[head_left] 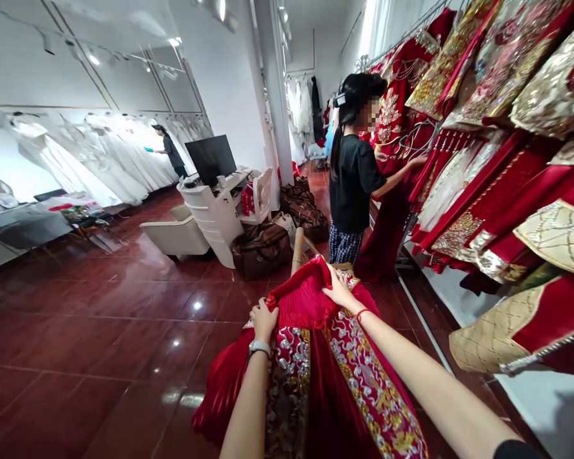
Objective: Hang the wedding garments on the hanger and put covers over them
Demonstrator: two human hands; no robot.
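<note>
A red pleated garment [310,376] with gold and silver embroidered panels hangs in front of me, its top edge on a wooden hanger [298,250]. My left hand [264,319], a watch on its wrist, is closed on the left side of the red waistband. My right hand [338,288], a red string on its wrist, pinches the waistband's top near the right.
A rail of red and gold embroidered garments [497,159] fills the right wall. A person in a black shirt [354,185] stands at it, reaching in. Bags [263,248], a white desk [215,217] with a monitor and a low white seat [175,236] stand on the dark red tiled floor.
</note>
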